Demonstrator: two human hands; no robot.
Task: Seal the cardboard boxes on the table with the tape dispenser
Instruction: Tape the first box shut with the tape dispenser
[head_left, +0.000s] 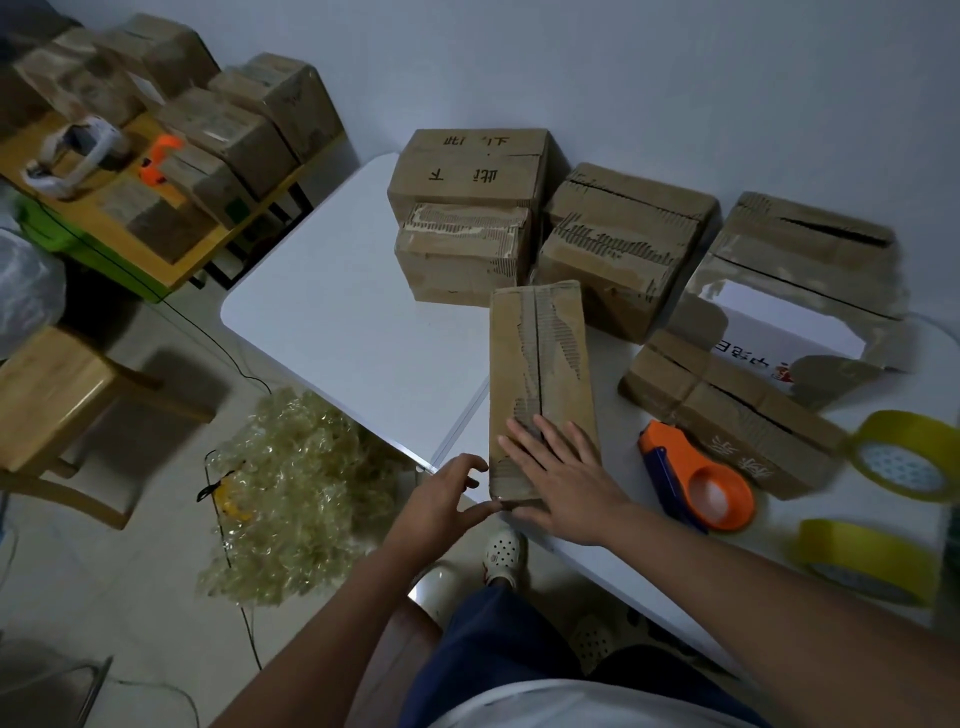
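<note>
Long narrow cardboard box (540, 384) at worktop (337, 332) near edge, seam up | looks light, stiff; steady by sides | right hand (558, 475) flat on top, left hand (449, 501) loose at corner, holding nothing | orange tape dispenser (698, 480) just right, untouched

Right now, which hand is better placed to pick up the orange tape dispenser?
The right hand. It lies flat on the narrow box, and the tape dispenser lies just to its right. The left hand is at the box's left corner, farther away.
</note>
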